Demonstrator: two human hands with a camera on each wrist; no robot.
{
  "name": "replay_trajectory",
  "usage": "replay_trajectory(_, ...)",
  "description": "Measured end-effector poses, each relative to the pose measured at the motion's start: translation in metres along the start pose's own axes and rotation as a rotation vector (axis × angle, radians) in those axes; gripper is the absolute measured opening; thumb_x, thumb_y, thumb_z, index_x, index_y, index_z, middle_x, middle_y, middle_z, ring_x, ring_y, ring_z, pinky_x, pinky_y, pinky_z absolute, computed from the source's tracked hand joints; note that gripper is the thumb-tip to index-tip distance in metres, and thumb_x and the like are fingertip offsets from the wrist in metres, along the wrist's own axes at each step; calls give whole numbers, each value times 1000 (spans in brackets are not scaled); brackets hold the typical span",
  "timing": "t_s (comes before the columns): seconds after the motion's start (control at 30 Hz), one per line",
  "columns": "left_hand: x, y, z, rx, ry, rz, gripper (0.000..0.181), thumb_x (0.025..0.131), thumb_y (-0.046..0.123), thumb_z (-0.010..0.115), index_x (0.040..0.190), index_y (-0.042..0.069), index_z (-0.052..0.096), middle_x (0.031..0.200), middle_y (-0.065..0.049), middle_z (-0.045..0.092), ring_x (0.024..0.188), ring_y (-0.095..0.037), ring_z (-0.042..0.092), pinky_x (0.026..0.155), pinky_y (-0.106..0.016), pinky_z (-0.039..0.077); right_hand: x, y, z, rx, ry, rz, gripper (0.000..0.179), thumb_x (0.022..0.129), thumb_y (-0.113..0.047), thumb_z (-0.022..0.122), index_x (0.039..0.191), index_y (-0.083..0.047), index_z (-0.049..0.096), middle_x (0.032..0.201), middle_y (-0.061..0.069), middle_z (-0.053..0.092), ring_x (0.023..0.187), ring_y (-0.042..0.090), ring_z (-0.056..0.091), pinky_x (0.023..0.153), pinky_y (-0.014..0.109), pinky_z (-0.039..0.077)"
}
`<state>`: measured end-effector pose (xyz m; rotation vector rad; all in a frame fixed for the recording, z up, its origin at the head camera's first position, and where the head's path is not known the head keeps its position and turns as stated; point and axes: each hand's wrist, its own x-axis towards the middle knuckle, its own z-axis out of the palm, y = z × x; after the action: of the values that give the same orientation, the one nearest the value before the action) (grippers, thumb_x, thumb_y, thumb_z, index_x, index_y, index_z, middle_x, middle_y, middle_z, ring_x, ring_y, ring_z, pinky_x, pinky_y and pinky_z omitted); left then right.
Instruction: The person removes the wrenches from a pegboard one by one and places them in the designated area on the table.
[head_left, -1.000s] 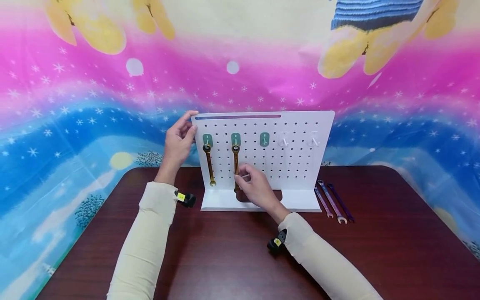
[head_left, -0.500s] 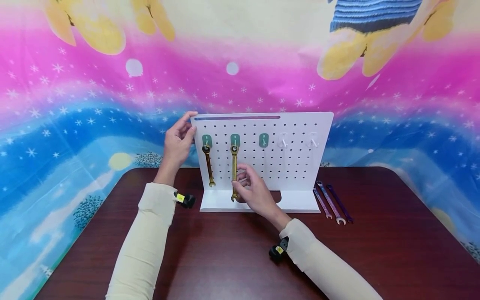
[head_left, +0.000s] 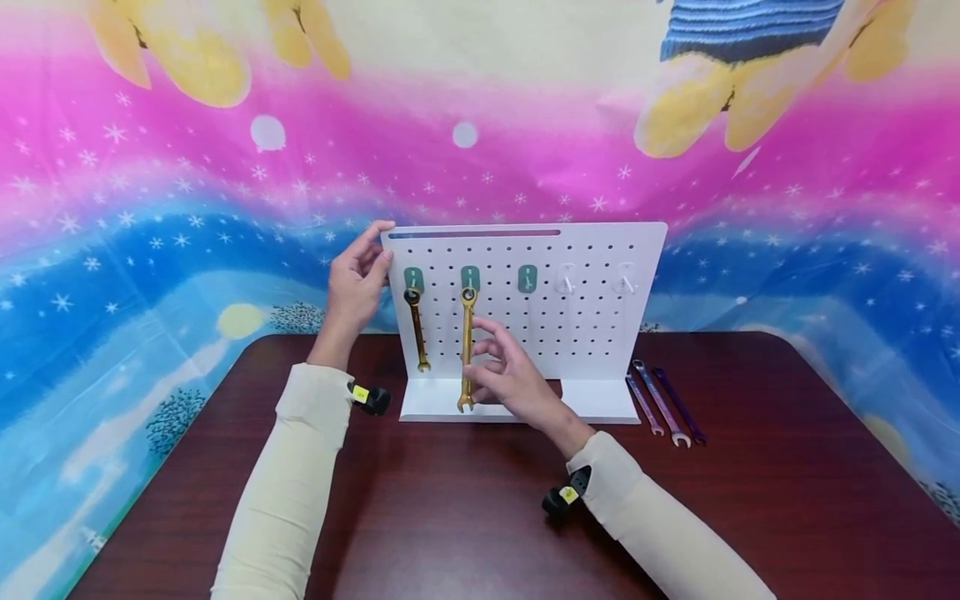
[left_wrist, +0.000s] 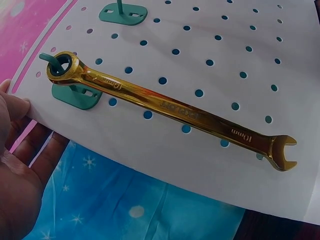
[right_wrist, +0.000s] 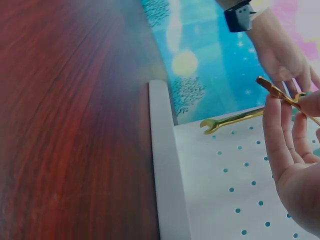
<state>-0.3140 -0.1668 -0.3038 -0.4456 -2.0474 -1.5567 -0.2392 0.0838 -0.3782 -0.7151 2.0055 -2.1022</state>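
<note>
My left hand (head_left: 356,279) holds the upper left edge of a white pegboard stand (head_left: 540,325), with fingers behind the edge. Beside it, in the left wrist view, a gold combination wrench (left_wrist: 170,107) marked 10mm hangs by its ring end on a green hook (left_wrist: 75,95). My right hand (head_left: 513,375) pinches a second gold combination wrench (head_left: 467,350) along its lower shaft. That wrench's open end tilts out from the board. Its ring end is at the second green hook (head_left: 470,273); whether the hook passes through it, I cannot tell.
To the right on the board are a third green hook (head_left: 527,279) and two clear hooks, one left (head_left: 567,281) and one right (head_left: 627,281). Several wrenches (head_left: 663,404) lie on the dark wooden table (head_left: 450,508) beside the stand's right end. A printed cloth (head_left: 480,108) hangs behind.
The lower end of the second wrench has swung out from the board, towards me and slightly left, with my right hand. My left hand stays on the board's edge.
</note>
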Motion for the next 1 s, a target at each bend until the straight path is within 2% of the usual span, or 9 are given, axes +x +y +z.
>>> replay_trajectory(0.13, -1, 0, -1, -9, -1, 5, 37, 107, 18, 57, 144, 21, 62, 111, -11, 70, 95, -23, 68, 83, -43, 58, -1, -5, 1, 66, -7, 27, 71, 95, 1, 64, 157, -17, 36, 115, 15, 55, 81, 21, 69, 67, 41, 62)
replay_trajectory(0.43, 0, 0, -1, -26, -5, 14, 36, 107, 16, 58, 143, 21, 63, 107, -12, 69, 92, -23, 68, 79, -32, 58, -2, -14, -2, 81, 5, 75, 70, 95, -3, 68, 156, -20, 39, 119, 15, 57, 76, 28, 68, 66, 39, 62)
replay_trajectory(0.8, 0, -2, -1, -28, -7, 19, 36, 107, 16, 58, 142, 24, 64, 107, -11, 70, 91, -22, 68, 78, -32, 58, -3, -18, -4, 118, -21, 61, 69, 93, 1, 67, 154, -17, 41, 115, 13, 55, 73, 25, 66, 62, 38, 61)
replay_trajectory(1.0, 0, -1, 0, -41, -3, 9, 36, 107, 12, 57, 142, 19, 63, 105, -13, 70, 92, -21, 69, 78, -32, 59, -4, -21, -5, 128, -42, 46, 69, 93, 0, 68, 155, -16, 40, 113, 13, 56, 73, 26, 66, 62, 38, 61)
